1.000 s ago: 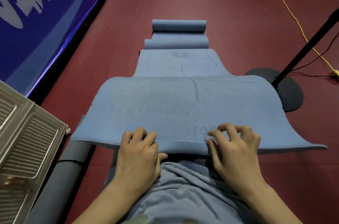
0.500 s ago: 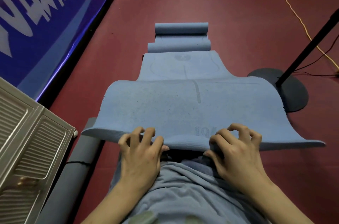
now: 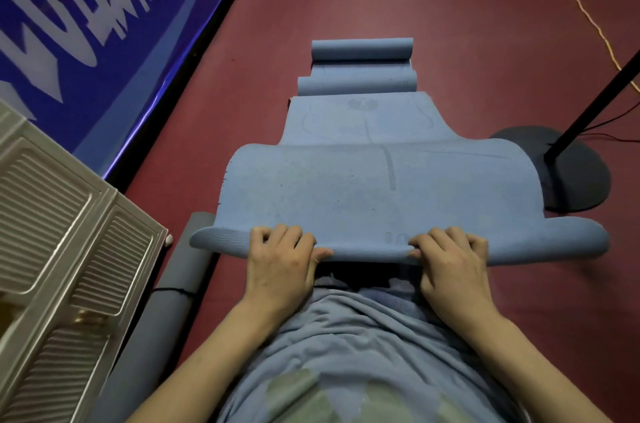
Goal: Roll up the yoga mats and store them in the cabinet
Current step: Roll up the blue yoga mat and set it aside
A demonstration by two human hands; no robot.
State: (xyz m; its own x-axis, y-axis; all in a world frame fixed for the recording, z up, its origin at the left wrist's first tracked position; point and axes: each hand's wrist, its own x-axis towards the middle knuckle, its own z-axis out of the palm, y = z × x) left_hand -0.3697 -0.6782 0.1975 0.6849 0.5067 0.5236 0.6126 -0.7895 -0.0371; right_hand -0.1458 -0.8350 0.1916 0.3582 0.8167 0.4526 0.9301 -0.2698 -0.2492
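Observation:
A blue yoga mat [image 3: 346, 194] stretches away from me over the red floor, its near end lifted and curling over into a small roll. My left hand [image 3: 282, 261] grips that near edge left of centre, fingers curled over the top. My right hand [image 3: 450, 263] grips the same edge right of centre in the same way. The mat's far end lies in two curled humps [image 3: 362, 49]. A rolled grey mat [image 3: 169, 312] lies on the floor to my left, beside the beige cabinet [image 3: 59, 249] with louvred doors.
A black stand with a round base [image 3: 568, 177] sits right of the mat, its pole leaning up to the right. A yellow cord [image 3: 581, 7] and black cables run over the floor at the far right. A blue banner [image 3: 86, 24] lines the left wall.
Both hands have moved the mat's near edge forward and curled it further over, so a tighter roll has formed. The view has shifted slightly nearer.

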